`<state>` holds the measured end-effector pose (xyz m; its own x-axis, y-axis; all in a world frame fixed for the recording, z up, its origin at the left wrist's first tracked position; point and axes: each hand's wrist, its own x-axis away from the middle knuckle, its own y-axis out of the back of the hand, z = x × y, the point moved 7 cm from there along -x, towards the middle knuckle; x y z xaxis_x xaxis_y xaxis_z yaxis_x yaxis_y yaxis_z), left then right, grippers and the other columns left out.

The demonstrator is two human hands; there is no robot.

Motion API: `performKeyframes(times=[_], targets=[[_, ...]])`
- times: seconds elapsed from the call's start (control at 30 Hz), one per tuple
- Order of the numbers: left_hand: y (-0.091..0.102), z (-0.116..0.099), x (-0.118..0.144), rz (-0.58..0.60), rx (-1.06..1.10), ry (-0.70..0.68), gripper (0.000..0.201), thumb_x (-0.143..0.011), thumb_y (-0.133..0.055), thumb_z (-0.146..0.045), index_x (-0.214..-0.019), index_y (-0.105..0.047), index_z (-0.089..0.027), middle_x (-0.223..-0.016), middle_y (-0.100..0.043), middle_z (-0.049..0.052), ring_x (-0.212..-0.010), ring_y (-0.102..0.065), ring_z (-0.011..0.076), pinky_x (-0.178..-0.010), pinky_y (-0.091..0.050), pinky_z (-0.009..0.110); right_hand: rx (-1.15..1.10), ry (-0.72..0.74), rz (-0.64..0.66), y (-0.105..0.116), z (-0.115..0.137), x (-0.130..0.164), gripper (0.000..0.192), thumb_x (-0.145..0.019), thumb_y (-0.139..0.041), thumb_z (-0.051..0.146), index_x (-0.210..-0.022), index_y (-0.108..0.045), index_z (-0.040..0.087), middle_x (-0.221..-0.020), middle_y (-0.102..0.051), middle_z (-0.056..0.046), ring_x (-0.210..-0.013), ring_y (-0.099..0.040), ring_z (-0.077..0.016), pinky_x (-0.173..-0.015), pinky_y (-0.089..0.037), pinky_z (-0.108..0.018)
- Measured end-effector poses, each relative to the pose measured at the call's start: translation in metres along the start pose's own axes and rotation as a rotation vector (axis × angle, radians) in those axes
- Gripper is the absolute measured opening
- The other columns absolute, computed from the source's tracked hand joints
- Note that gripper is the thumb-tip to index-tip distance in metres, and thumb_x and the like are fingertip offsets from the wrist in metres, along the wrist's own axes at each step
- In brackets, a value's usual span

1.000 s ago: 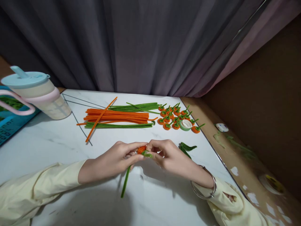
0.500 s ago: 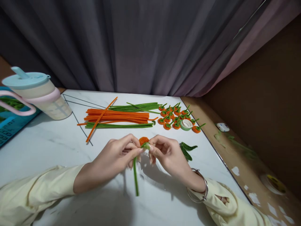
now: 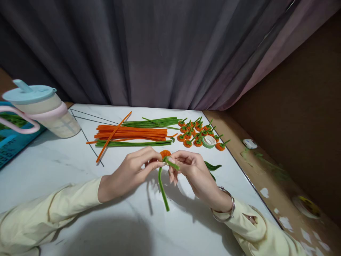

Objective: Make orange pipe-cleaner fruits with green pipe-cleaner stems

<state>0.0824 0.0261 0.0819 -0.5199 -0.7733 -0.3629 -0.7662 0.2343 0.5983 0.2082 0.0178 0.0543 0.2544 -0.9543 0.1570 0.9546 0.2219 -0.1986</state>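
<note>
Between my two hands is a small orange pipe-cleaner pumpkin (image 3: pixel 165 154) with a green pipe cleaner (image 3: pixel 163 190) at its top. One long end of the green stem hangs down, and a shorter end sticks out to the right. My left hand (image 3: pixel 140 167) pinches the pumpkin from the left, its fingers partly hiding it. The thumb and fingertips of my right hand (image 3: pixel 190 169) are closed on the shorter green end. Just past my right hand lie dark green leaf-shaped pieces (image 3: pixel 213 166), partly covered by it.
Orange pipe cleaners (image 3: pixel 133 133) and green pipe cleaners (image 3: pixel 133 143) lie beyond my hands. Several finished little pumpkins (image 3: pixel 188 143) sit at the right around a tape roll (image 3: pixel 209 141). A lidded cup (image 3: pixel 57 117) stands at left beside a blue basket (image 3: pixel 13 153). A curtain (image 3: pixel 149 53) hangs behind.
The hanging green end has swung right and now slants. The shorter green end now points out to the right past my right thumb. My left hand has shifted slightly right.
</note>
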Motion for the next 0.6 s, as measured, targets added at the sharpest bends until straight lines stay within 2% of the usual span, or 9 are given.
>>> performKeyframes(times=[0.07, 0.1, 0.17, 0.27, 0.43, 0.6], targets=[[0.002, 0.011, -0.005, -0.047, 0.126, 0.083, 0.012, -0.083, -0.06, -0.027, -0.087, -0.052, -0.02, -0.088, -0.058, 0.002, -0.081, -0.057, 0.0145, -0.067, -0.047, 0.022, -0.049, -0.04, 0.028, 0.0, 0.0, -0.001, 0.012, -0.072, -0.064, 0.023, -0.067, -0.062, 0.012, -0.052, -0.058, 0.0, -0.043, -0.054, -0.0109, -0.042, -0.043, -0.022], [0.0, 0.015, -0.007, -0.021, 0.195, 0.13, 0.018, -0.081, -0.062, -0.03, -0.092, -0.051, -0.02, -0.092, -0.057, 0.003, -0.085, -0.057, 0.0155, -0.066, -0.048, 0.022, -0.068, -0.057, 0.036, 0.0, 0.0, -0.002, 0.01, -0.071, -0.064, 0.021, -0.067, -0.063, 0.012, -0.052, -0.058, 0.0, -0.043, -0.055, -0.0111, -0.042, -0.043, -0.022], [-0.009, 0.02, -0.01, 0.102, 0.28, 0.198, 0.025, -0.082, -0.06, -0.033, -0.102, -0.05, -0.021, -0.094, -0.058, 0.003, -0.085, -0.058, 0.0152, -0.062, -0.048, 0.022, -0.089, -0.082, 0.052, 0.001, -0.001, -0.003, 0.009, -0.071, -0.063, 0.019, -0.065, -0.063, 0.012, -0.053, -0.059, -0.001, -0.044, -0.056, -0.0114, -0.042, -0.043, -0.022], [-0.014, 0.016, -0.011, 0.216, 0.219, 0.174, 0.022, -0.087, -0.053, -0.032, -0.106, -0.055, -0.021, -0.086, -0.062, 0.0, -0.069, -0.057, 0.0107, -0.059, -0.045, 0.02, -0.081, -0.105, 0.101, 0.001, -0.001, -0.004, 0.012, -0.072, -0.062, 0.018, -0.063, -0.061, 0.012, -0.056, -0.06, -0.002, -0.046, -0.057, -0.012, -0.042, -0.043, -0.022], [-0.011, 0.003, -0.009, 0.139, 0.104, 0.017, 0.018, -0.09, -0.05, -0.025, -0.103, -0.059, -0.018, -0.084, -0.065, 0.0, -0.067, -0.056, 0.0089, -0.058, -0.042, 0.017, -0.015, -0.119, 0.196, 0.003, 0.001, -0.006, 0.015, -0.078, -0.057, 0.019, -0.067, -0.062, 0.011, -0.058, -0.061, -0.003, -0.047, -0.059, -0.0121, -0.044, -0.046, -0.022], [-0.01, 0.002, -0.008, 0.047, 0.047, -0.033, 0.014, -0.09, -0.05, -0.022, -0.089, -0.062, -0.015, -0.075, -0.065, -0.001, -0.061, -0.054, 0.0078, -0.056, -0.04, 0.017, 0.128, -0.138, 0.224, 0.003, 0.007, -0.005, 0.022, -0.079, -0.059, 0.027, -0.063, -0.058, 0.012, -0.055, -0.057, -0.001, -0.042, -0.055, -0.0105, -0.04, -0.044, -0.022]])
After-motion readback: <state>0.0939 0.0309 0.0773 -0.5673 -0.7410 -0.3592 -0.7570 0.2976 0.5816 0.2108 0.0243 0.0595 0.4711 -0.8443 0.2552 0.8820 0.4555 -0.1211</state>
